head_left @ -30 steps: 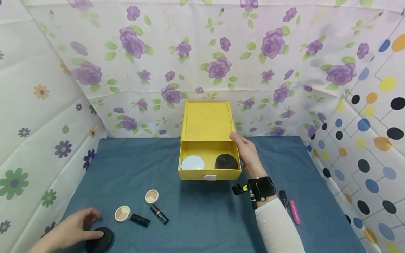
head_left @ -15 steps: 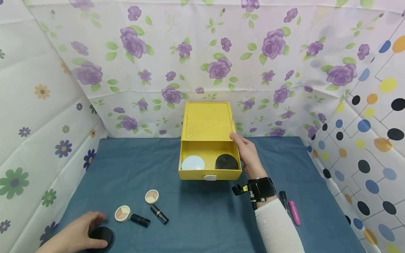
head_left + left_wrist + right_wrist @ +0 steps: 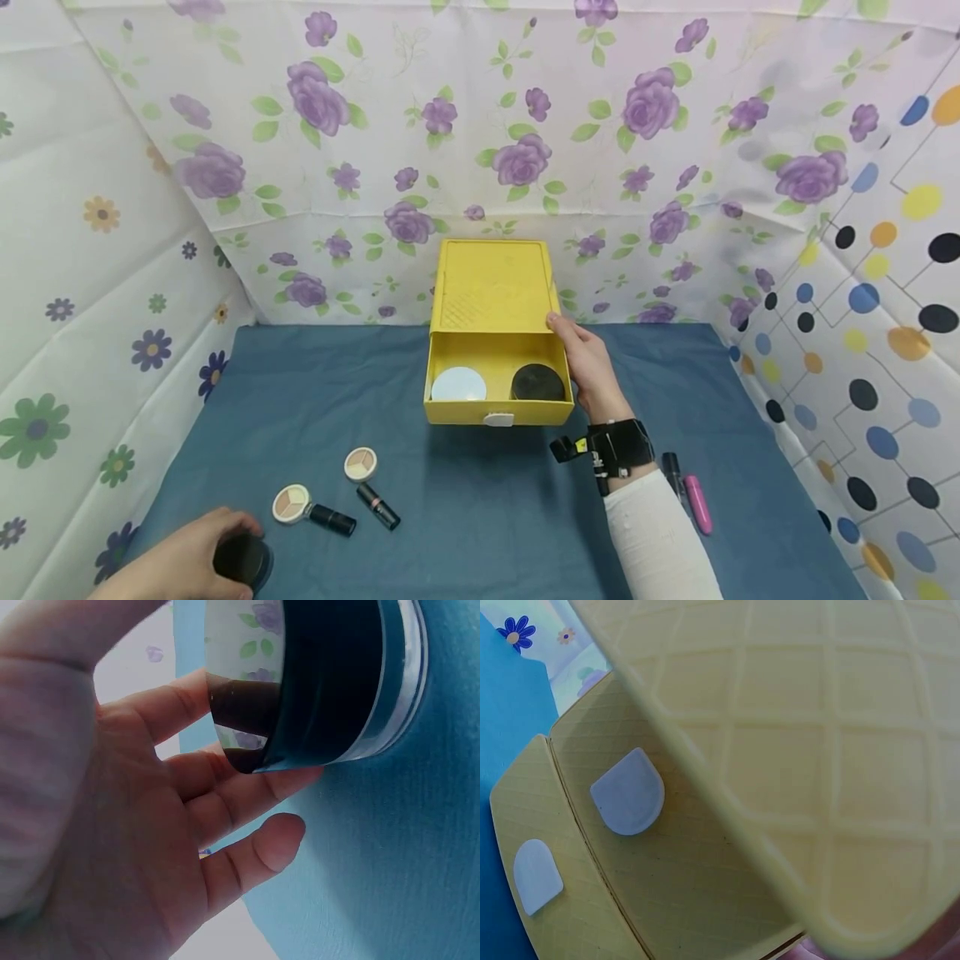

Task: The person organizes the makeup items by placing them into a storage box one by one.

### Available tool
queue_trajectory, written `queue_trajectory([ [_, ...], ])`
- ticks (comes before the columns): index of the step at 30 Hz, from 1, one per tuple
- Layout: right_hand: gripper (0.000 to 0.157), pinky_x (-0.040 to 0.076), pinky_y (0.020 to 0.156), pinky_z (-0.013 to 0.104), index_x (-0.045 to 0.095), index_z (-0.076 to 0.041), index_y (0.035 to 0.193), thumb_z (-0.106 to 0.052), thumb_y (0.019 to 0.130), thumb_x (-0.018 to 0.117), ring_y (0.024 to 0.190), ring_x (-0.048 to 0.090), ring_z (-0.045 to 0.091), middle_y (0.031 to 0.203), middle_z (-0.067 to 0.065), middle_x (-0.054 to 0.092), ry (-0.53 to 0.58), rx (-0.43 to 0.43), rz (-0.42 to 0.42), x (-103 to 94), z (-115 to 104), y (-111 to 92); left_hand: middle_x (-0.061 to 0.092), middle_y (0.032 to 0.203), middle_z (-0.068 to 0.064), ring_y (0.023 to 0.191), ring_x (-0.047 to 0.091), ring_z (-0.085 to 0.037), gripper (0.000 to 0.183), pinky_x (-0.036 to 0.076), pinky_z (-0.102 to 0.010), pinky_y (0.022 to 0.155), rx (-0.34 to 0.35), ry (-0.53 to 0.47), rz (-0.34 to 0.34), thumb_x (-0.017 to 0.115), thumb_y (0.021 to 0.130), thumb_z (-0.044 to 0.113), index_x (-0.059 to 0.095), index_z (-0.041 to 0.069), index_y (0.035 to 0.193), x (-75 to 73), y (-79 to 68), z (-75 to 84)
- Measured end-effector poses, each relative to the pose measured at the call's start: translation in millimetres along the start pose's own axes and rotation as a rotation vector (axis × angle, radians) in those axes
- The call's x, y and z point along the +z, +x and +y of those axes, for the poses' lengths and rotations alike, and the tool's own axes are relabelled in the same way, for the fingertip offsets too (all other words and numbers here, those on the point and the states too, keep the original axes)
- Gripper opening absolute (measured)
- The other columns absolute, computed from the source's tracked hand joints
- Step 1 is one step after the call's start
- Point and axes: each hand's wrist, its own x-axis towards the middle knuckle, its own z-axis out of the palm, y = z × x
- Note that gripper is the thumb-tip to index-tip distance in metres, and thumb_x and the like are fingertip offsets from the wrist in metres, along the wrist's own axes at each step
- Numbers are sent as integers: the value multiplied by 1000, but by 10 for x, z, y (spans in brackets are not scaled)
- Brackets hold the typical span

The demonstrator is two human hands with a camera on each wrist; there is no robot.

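Note:
At the lower left, my left hand (image 3: 183,560) curls round a jar (image 3: 243,558), thumb on its near side and fingers on its far side. The left wrist view shows the jar's glossy black lid (image 3: 330,682) and clear base, low over the blue cloth. My right hand (image 3: 592,371) holds the right side of a yellow drawer box (image 3: 495,287), thumb on its top front corner. The pulled-out top drawer (image 3: 457,412) contains a white round container (image 3: 459,385) and a black round container (image 3: 537,383). In the right wrist view, the drawer's quilted face hides most of the hand.
Two round three-shade palettes (image 3: 291,504) lie right of the left hand, with a black tube (image 3: 332,520) and a lipstick-like tube (image 3: 378,507). A pink tube (image 3: 698,504) and a dark tube (image 3: 672,471) lie by the right forearm. Closed lower drawers have white tabs (image 3: 630,791).
My left hand has shifted slightly right and closed round the jar, thumb moving from its top to the near side. The right hand and drawer box stay put.

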Motion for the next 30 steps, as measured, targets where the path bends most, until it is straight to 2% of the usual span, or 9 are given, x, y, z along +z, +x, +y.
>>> queue_trajectory([
  [13,96,43,106,46,47,-19,149,-78,75,65,121,53,22,146,7,49,11,-19,-10,-1,-7,-10,61,108,-10,87,55,-26,49,55,-42,67,-3,33,21,83,78,30,62,7,116,-6,-22,48],
  [19,97,43,105,47,47,-21,149,-80,73,64,120,53,22,146,7,49,3,-10,-9,3,-1,-11,63,109,-4,89,59,-18,51,56,-43,71,47,173,95,81,80,41,64,9,116,-29,-40,27],
  [22,98,43,105,47,47,-21,149,-80,73,64,120,54,22,145,7,50,4,-8,-11,9,2,-10,64,107,-4,91,60,-21,53,55,-49,76,5,160,113,82,78,41,64,8,116,-36,-51,41],
  [25,98,44,105,47,47,-20,149,-80,73,64,119,54,22,145,7,51,2,-11,-9,12,2,-10,65,105,-2,89,60,-20,54,56,-49,75,-37,137,122,82,78,41,63,7,116,-52,-63,71],
  [30,98,45,104,48,47,-20,149,-81,73,63,119,55,23,144,8,51,-2,-15,-1,9,-5,-13,64,105,1,87,60,-12,58,55,-42,72,-11,205,183,80,79,47,62,8,118,-89,-117,124],
])
